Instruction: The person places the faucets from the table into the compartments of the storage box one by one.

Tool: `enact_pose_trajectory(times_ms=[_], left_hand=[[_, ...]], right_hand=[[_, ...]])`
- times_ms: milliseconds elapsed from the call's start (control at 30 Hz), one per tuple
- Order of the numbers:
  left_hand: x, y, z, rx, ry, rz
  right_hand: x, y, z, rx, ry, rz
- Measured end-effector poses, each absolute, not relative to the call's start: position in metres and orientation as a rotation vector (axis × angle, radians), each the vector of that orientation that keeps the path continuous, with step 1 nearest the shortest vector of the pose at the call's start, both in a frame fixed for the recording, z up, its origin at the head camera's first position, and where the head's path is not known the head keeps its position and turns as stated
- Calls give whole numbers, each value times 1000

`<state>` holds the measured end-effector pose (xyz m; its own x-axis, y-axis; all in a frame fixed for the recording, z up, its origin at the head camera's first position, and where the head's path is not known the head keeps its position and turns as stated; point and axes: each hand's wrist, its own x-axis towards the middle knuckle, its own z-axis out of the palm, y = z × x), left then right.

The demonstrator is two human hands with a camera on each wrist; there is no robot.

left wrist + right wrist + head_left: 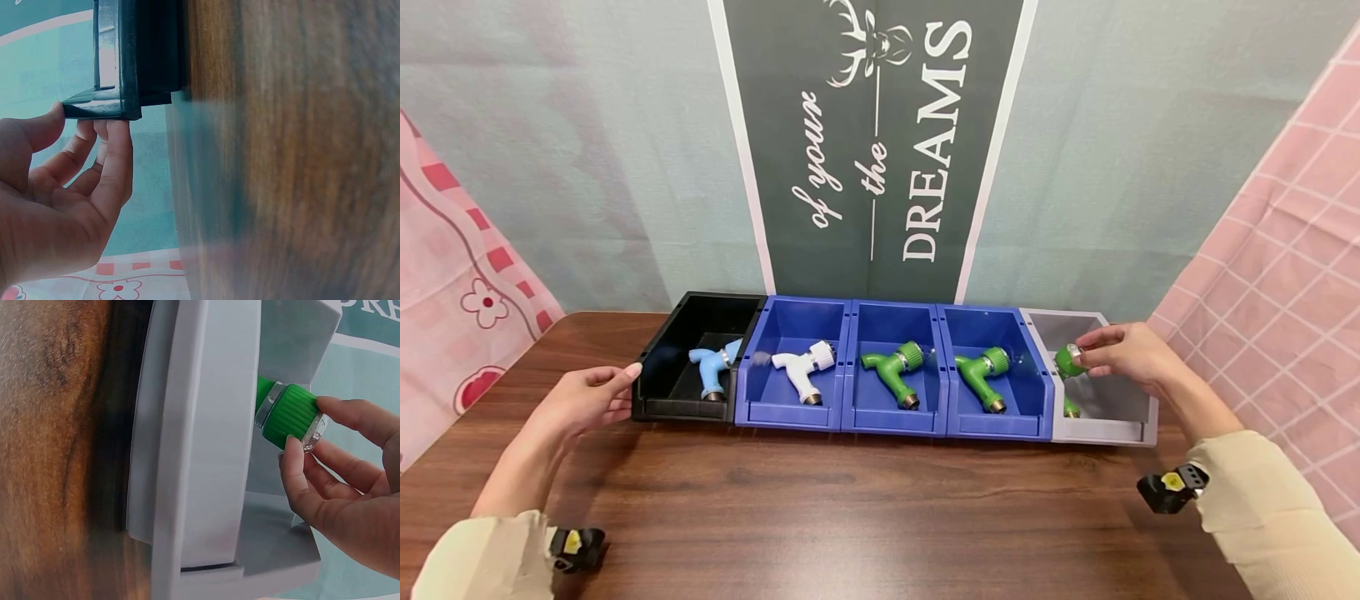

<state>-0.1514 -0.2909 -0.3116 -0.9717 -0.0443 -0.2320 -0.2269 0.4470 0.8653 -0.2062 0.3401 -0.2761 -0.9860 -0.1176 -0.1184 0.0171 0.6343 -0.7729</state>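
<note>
My right hand (1122, 354) reaches into the grey bin (1105, 429) at the row's right end. Its thumb and fingers pinch the ribbed green knob of a green plastic tap (290, 415), with the clear end of the knob between the fingertips; the grey front wall hides the tap's lower part in the right wrist view. My left hand (591, 396) is at the far left against the black bin (681, 410). Its thumb touches the upper rim and its extended fingers press the outer side wall (94, 112). A blue tap (709, 367) lies inside that bin.
Three blue bins (790, 417) join the black and grey ones in one row on the brown wooden table (880, 508). They hold a white tap (805, 367) and two green taps (897, 375). A printed curtain (865, 275) hangs close behind the row.
</note>
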Motion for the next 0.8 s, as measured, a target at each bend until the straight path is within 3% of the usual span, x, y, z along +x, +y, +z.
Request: enact_pose_trajectory(times_ms=[800], left_hand=[[-151, -293, -312, -233, 2536, 1522]], right_hand=[[-202, 349, -271, -76, 2528, -1466]])
